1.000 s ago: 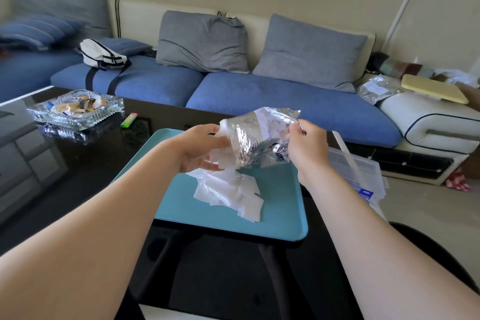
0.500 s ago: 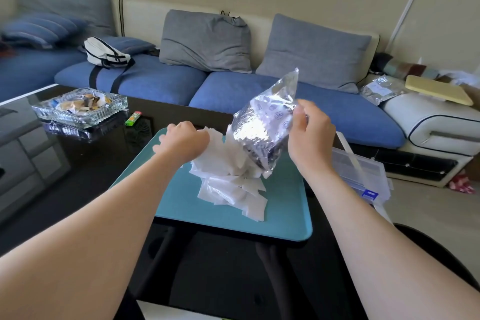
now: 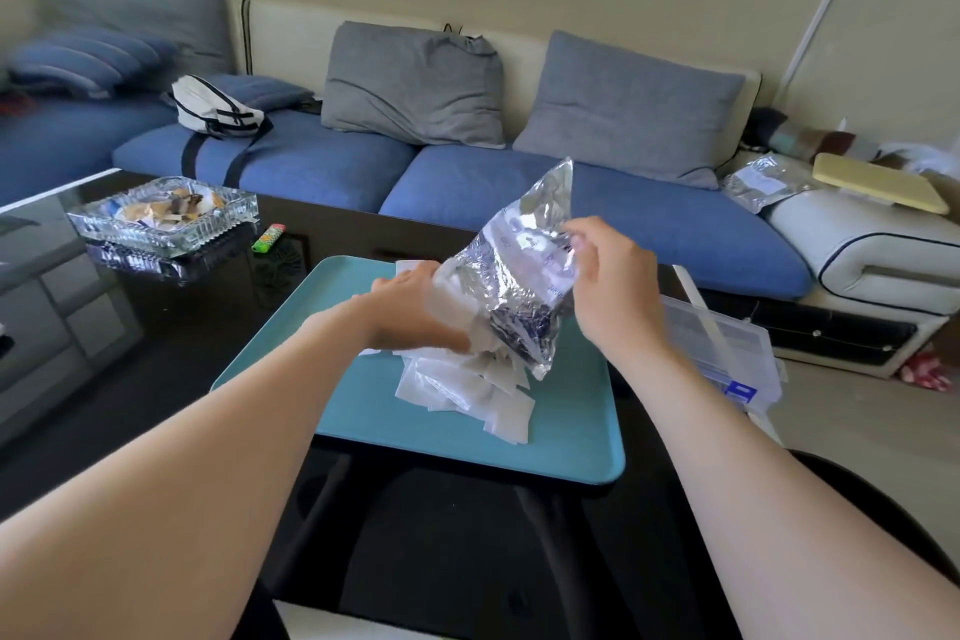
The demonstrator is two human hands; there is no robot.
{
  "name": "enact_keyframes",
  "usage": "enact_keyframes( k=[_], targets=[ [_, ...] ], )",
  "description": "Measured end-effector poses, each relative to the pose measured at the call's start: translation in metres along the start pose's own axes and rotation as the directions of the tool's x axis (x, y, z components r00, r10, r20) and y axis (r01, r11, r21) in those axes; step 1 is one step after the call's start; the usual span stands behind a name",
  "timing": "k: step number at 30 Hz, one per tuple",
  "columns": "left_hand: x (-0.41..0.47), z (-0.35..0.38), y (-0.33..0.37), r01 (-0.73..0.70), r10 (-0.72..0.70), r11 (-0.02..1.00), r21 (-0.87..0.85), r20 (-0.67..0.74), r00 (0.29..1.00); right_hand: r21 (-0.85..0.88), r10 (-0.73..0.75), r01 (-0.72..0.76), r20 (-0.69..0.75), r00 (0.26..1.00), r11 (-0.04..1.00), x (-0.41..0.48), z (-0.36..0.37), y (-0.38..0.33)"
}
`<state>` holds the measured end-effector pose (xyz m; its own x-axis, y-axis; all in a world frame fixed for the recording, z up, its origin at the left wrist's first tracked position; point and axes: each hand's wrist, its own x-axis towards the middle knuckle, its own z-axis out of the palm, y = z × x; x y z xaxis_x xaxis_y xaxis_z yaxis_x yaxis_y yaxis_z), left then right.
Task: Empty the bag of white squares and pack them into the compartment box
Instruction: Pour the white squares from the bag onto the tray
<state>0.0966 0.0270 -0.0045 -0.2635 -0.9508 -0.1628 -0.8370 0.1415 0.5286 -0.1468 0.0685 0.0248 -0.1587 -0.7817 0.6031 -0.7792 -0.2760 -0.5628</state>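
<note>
A crinkled silver foil bag (image 3: 524,270) hangs upside down over a teal tray (image 3: 358,400), its mouth pointing down. My right hand (image 3: 610,283) pinches the bag's upper side. My left hand (image 3: 415,309) grips the bag's lower left edge, against white squares spilling out. A heap of white squares (image 3: 467,387) lies on the tray under the bag. The clear plastic compartment box (image 3: 727,353) sits right of the tray, mostly hidden behind my right forearm.
The tray rests on a black glass table (image 3: 156,327). A glass ashtray (image 3: 161,213) and a green lighter (image 3: 268,238) lie at the far left. A blue sofa (image 3: 467,182) runs behind, with another foil bag (image 3: 763,182) on its right arm.
The bag went from crumpled between both hands to tipped up mouth-down. More white squares dropped onto the heap. My left hand shifted to the bag's lower edge.
</note>
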Motion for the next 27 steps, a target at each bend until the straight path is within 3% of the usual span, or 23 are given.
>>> enact_keyframes(
  k=[3,7,12,15,21,24,27],
  targets=[
    [-0.003,0.002,0.001,-0.030,0.029,0.999,0.021,0.066,0.997,-0.061,-0.012,0.024,0.185,0.983,0.998,-0.004,0.006,0.003],
    [0.000,-0.002,-0.003,-0.010,0.010,0.991,0.132,-0.002,1.000,-0.066,-0.017,0.046,0.383,0.924,0.997,-0.011,0.017,-0.001],
    [0.013,-0.002,-0.014,-0.081,0.105,0.983,0.162,-0.143,0.984,0.029,-0.043,0.035,0.367,0.929,0.999,-0.012,0.028,-0.018],
    [0.024,0.002,-0.033,-0.106,0.132,0.980,0.167,-0.151,0.980,0.023,-0.063,0.059,0.469,0.881,0.998,-0.019,0.033,-0.025],
    [0.003,-0.011,-0.029,-0.093,0.106,0.986,0.141,-0.089,0.990,0.116,-0.077,0.021,0.498,0.864,0.993,-0.021,0.040,-0.034],
    [-0.002,-0.017,-0.032,-0.052,0.061,0.988,0.147,-0.053,0.997,0.115,-0.045,-0.009,0.456,0.889,0.993,-0.016,0.037,-0.034],
    [-0.007,-0.016,-0.035,-0.016,0.012,0.979,0.206,0.016,1.000,0.097,-0.024,-0.007,0.315,0.949,0.995,-0.007,0.027,-0.033]
  ],
)
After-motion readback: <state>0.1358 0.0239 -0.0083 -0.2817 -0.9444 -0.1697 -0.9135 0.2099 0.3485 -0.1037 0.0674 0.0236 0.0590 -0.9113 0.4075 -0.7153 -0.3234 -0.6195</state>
